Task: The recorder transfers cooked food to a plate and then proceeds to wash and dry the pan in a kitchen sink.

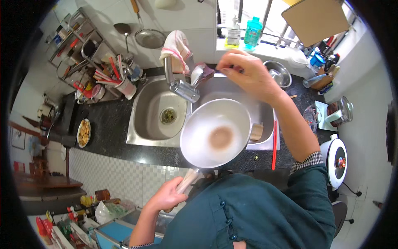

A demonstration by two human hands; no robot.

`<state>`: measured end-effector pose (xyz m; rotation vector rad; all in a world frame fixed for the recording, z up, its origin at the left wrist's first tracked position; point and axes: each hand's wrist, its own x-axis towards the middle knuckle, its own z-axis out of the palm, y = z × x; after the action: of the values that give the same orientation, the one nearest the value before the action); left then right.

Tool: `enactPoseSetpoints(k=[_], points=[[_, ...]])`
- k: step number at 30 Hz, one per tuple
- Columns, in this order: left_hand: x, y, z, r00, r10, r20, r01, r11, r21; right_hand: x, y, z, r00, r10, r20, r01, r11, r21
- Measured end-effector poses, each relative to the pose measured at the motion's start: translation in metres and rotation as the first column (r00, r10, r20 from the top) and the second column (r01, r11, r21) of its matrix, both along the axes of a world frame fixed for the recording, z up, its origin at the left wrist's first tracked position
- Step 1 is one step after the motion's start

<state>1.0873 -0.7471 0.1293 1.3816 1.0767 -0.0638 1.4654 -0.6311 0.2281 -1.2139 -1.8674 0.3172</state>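
My left hand (pixel 168 193) is closed round the light-coloured handle of a white frying pan (pixel 199 137). The pan is over the counter's front edge and the right sink basin (pixel 217 90), and a round brown stain shows on its inside. My right hand (pixel 248 73) is raised above that basin with bent fingers; whether something small is between them I cannot tell. Left of it is a metal faucet (pixel 185 90) with a white and red cloth (pixel 175 49) draped over it. A beige sponge or block (pixel 256 131) is at the basin's front right, partly behind the pan.
Red chopsticks (pixel 274 144) lie right of the sink. The left basin (pixel 149 112) has green scraps in its drain. Further left are a plate of food (pixel 84 133) and a holder (pixel 127 88) of utensils. A metal bowl (pixel 278 74) and a white electric cooker (pixel 335 163) are on the right.
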Motion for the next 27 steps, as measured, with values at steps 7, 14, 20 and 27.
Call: enactPoseSetpoints(k=[7, 14, 20, 27], points=[[-0.032, -0.071, 0.021, 0.961, 0.258, -0.102, -0.253, 0.966, 0.057, 0.033, -0.048, -0.066, 0.940, -0.055, -0.335, 0.016, 0.993, -0.119], [-0.082, -0.132, 0.017, 0.759, 0.650, -0.038, -0.650, 0.759, -0.018, -0.061, -0.065, -0.151, 0.792, -0.075, -0.606, -0.244, 0.871, -0.426], [-0.143, -0.145, 0.004, 0.725, 0.688, 0.001, -0.687, 0.723, 0.074, -0.165, -0.071, -0.173, 0.834, 0.015, -0.551, -0.324, 0.822, -0.468], [-0.259, -0.164, 0.015, 0.673, 0.736, -0.076, -0.707, 0.670, 0.227, -0.364, -0.092, -0.162, 0.624, 0.614, -0.484, -0.674, 0.110, -0.730]])
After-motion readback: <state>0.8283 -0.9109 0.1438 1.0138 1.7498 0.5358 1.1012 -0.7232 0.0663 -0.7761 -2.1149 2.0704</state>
